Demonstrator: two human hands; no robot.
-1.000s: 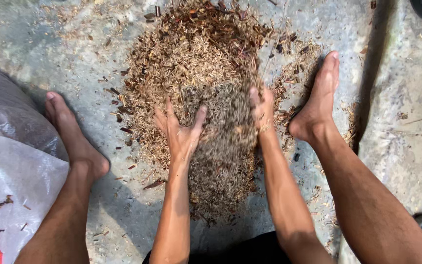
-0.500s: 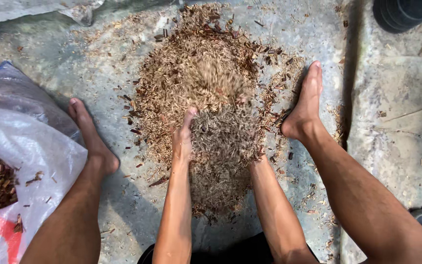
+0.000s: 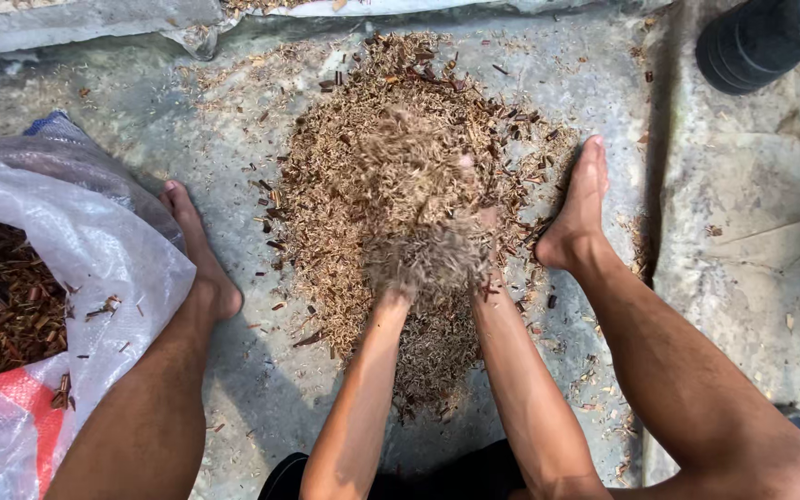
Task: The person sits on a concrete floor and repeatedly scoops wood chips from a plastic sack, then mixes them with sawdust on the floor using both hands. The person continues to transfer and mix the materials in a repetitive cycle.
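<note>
One heap of dry brown husk and chaff [image 3: 400, 167] lies on a grey sheet-covered floor [image 3: 122, 102], between two bare feet: the left foot [image 3: 201, 250] beside the heap's left edge, the right foot [image 3: 578, 211] touching its right edge. Two forearms reach into the heap from below. The left hand [image 3: 393, 289] and the right hand [image 3: 485, 268] are both buried in a blurred, lifted mass of the husk [image 3: 423, 241], so only the wrists and a few fingers show; whether either hand is clenched or spread cannot be told, though both are in contact with the material.

One container is visible: a white woven plastic sack [image 3: 94, 268] with a red patch, lying open at the left, just beside the left foot. It holds darker reddish-brown bark-like pieces [image 3: 2, 306]. One black cylindrical object [image 3: 761, 37] sits at the upper right corner, well apart from the heap. Loose husk fragments are scattered across the floor around the heap.
</note>
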